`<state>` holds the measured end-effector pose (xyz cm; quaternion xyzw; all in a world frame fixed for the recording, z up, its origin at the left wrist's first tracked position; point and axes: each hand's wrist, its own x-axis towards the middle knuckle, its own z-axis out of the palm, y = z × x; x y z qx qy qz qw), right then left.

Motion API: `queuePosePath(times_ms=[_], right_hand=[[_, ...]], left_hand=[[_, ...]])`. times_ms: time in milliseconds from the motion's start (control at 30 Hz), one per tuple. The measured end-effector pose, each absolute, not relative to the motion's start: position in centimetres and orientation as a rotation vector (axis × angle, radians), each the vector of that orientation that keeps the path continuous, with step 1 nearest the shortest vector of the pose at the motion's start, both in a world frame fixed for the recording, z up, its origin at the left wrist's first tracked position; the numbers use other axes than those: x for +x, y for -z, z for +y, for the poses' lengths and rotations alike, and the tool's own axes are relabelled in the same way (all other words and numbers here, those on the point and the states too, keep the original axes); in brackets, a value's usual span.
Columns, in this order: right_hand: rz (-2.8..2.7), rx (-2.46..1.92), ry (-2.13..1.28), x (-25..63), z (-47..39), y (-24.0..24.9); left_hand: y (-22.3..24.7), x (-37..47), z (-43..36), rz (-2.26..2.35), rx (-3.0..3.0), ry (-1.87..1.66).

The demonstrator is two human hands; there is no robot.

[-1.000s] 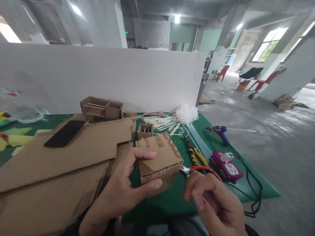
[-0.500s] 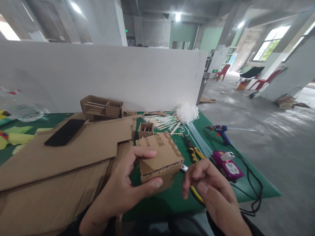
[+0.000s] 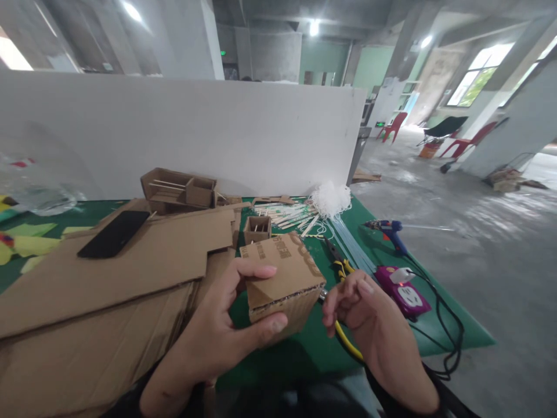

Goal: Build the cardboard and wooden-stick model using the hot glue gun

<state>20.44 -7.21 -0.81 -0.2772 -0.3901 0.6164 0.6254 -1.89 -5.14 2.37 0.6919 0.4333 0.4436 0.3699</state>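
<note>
A small cardboard box [image 3: 282, 273] with printed characters on its top is held up over the green table. My left hand [image 3: 235, 307] grips it from the left, thumb on the near side and fingers across the top. To the right of the box, my right hand [image 3: 363, 313] is loosely curled with its thumb raised off the fingers, and nothing shows in it. Pliers with yellow and black handles [image 3: 338, 261] lie on the table just beyond that hand. Part of another yellow-handled tool [image 3: 348, 341] shows beneath it.
Cardboard sheets [image 3: 143, 261] cover the left, with a black phone [image 3: 114, 234] on top. Behind stand a cardboard compartment box [image 3: 179, 188] and a smaller one [image 3: 257, 229]. White string [image 3: 331, 200], glue sticks [image 3: 351, 247], a glue gun [image 3: 387, 232] and a purple power strip [image 3: 402, 293] lie right.
My right thumb has lifted away from the fingertips, and the hand has turned slightly. My left hand and the box have stayed in place.
</note>
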Motion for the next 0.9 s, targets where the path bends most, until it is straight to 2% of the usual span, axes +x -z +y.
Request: queuePosePath(times_ms=[267, 900], right_hand=[[-0.802, -0.791, -1.366, 20.8, -7.0, 0.5], [-0.821, -0.794, -1.376, 21.4, -6.5, 1.7]], left_hand=[[-2.5, -1.8, -5.1, 1.12, 1.761, -1.141], [-2.3, -2.1, -5.3, 1.129, 1.767, -1.139]])
